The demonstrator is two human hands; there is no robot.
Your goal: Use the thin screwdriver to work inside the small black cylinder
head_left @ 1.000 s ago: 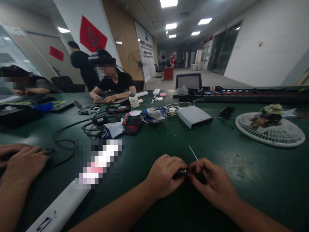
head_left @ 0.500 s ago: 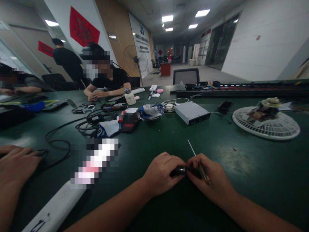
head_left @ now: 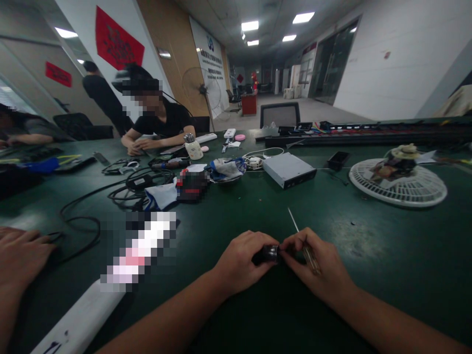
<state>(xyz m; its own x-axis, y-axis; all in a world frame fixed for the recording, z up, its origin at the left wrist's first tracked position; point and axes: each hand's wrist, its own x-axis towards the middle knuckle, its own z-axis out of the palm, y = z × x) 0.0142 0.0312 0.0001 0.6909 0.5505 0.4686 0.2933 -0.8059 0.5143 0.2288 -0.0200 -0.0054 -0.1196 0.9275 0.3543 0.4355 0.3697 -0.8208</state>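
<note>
Over at the near edge of the desk (head_left: 368,290), the left hand (head_left: 239,263) had its fingers (head_left: 258,242) clenched on a dark cylinder (head_left: 269,254), while the right hand (head_left: 317,263) pinched a thin screwdriver (head_left: 299,233), so one slip could've easily jabbed skin.

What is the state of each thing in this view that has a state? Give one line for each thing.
left hand, gripping the black cylinder
black cylinder, held, shiny end up
right hand, gripping the screwdriver
screwdriver, held, shaft pointing forward
metal box, lying flat
fan guard, lying flat
co-worker, seated, hands together

Left hand (head_left: 239,263), right hand (head_left: 319,263) bare; forearms (head_left: 162,319) bare, no sleeves.
</note>
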